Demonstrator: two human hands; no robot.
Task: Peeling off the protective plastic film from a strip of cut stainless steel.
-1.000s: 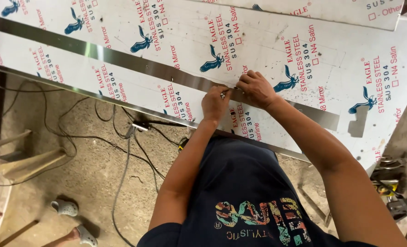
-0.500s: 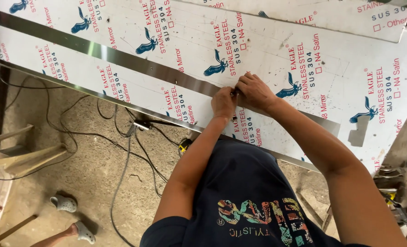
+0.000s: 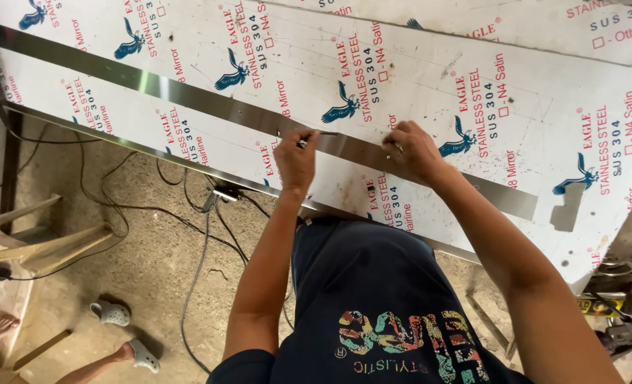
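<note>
1. Strip of bare shiny metal [image 3: 209,107] lies slantwise across the white film-covered steel sheet [image 3: 430,85] on the desk, running from far left down toward the right end near the sheet's edge.
2. Change since a second ago: my two hands were bunched together at one spot on the strip; now they are well apart along it.
3. Left hand [image 3: 296,158] has its grip closed on a thin dark pointed tool [image 3: 321,133], tip touching the strip's upper edge.
4. Right hand [image 3: 414,151] rests on the strip further right, fingers curled down on it; I cannot tell whether the grip pinches anything.
5. My read: the close-up fiddling at one point is over, and the hands have spread out to steady the strip and mark on it.
6. Below the desk: cables [image 3: 202,235] on the concrete floor, and someone's feet in grey clogs [image 3: 110,313].
</note>
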